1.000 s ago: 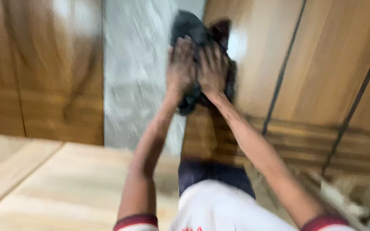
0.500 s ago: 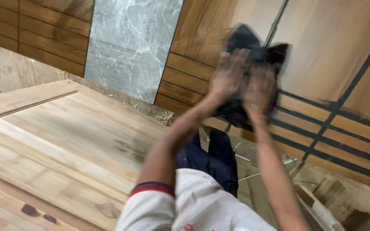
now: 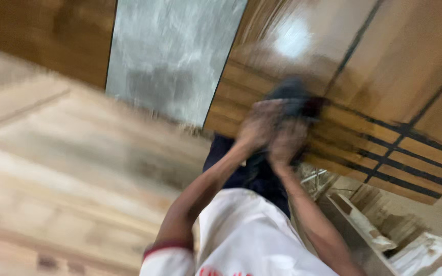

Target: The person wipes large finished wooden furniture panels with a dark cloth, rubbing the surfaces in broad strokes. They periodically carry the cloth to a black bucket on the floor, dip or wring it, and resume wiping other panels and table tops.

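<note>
The view is blurred by motion. My left hand (image 3: 258,127) and my right hand (image 3: 287,142) are raised together in front of me, both closed around a dark crumpled cloth (image 3: 293,94). The cloth sticks out above my fingers against a glossy wooden wall panel (image 3: 303,46). Both forearms reach up from my white shirt with red-trimmed sleeves. How the fingers grip the cloth is lost in the blur.
A pale wooden board surface (image 3: 67,174) fills the left side. A grey stone-like panel (image 3: 172,56) stands behind it. Wooden slats with dark grooves (image 3: 400,153) run at the right, with planks and debris (image 3: 369,225) at the lower right.
My hands with the dark cloth have dropped lower and shifted slightly left in view. The camera has swung, and the picture is more blurred than before.
</note>
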